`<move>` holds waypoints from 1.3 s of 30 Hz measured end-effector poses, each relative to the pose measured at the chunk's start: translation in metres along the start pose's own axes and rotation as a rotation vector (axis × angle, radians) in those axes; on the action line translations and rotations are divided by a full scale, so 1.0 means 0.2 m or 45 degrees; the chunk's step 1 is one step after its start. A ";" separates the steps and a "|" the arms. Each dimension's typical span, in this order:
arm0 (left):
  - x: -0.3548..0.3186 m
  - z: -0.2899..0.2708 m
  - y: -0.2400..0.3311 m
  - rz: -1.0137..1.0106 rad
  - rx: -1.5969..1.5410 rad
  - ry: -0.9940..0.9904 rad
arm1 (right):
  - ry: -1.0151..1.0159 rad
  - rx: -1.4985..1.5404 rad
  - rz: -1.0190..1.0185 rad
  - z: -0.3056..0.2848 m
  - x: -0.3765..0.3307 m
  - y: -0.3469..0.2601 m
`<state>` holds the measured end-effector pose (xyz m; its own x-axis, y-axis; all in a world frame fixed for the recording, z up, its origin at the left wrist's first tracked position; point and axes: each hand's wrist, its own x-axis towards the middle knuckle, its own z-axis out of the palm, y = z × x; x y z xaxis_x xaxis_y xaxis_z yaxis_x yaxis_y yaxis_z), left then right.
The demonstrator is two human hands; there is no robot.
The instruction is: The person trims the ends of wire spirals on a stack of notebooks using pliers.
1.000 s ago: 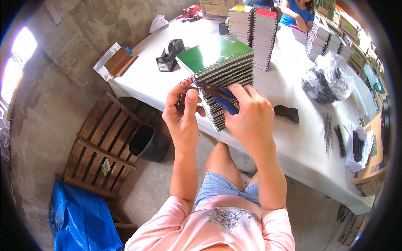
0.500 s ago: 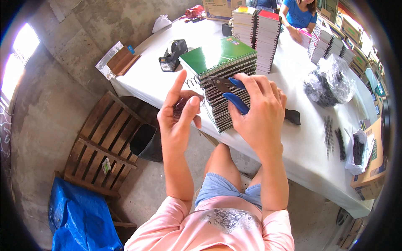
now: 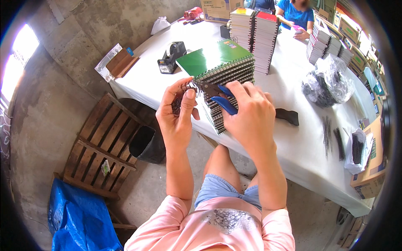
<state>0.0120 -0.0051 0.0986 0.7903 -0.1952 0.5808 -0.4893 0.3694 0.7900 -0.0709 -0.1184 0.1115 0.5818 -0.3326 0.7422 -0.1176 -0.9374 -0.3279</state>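
Observation:
My left hand point(image 3: 175, 115) is curled around a tangle of dark binding wire point(image 3: 177, 104), with thin loops showing between index finger and thumb. My right hand point(image 3: 251, 111) grips blue-handled pliers point(image 3: 224, 105), their dark jaws pointing left and reaching the wire loops by my left fingertips. Whether the jaws are closed on the wire, I cannot tell. Just behind both hands rises a stack of spiral-bound notebooks point(image 3: 215, 59), a glossy green cover on top and black wire spines facing me. My right hand partly hides the stack's front.
A black tape dispenser point(image 3: 172, 57) sits left of the stack on the white-covered table point(image 3: 289, 138). Taller notebook piles point(image 3: 264, 44) stand behind. To the right lie a clear plastic bag point(image 3: 328, 81) and black binding strips point(image 3: 339, 144). A person in blue point(image 3: 295, 16) sits across.
My right hand has brought the pliers leftward to the wire. My raised left index finger has bent down onto the loops. The person across now holds up something pink.

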 end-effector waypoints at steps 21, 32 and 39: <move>0.01 -0.03 0.02 -0.102 -0.081 -0.028 | -0.037 0.361 -0.264 -0.05 0.18 0.17; -0.09 0.09 0.25 0.135 -0.793 -0.011 | 0.365 0.564 -0.300 -0.08 0.11 0.28; -0.20 1.01 -0.05 -0.783 -0.834 -0.563 | 0.419 0.527 0.445 -0.22 -0.66 0.87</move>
<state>-0.0878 -0.1842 0.1068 0.5645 -0.7917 0.2337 0.3630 0.4923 0.7911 -0.2033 -0.2418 -0.0187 0.2798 -0.6881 0.6695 0.1029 -0.6719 -0.7335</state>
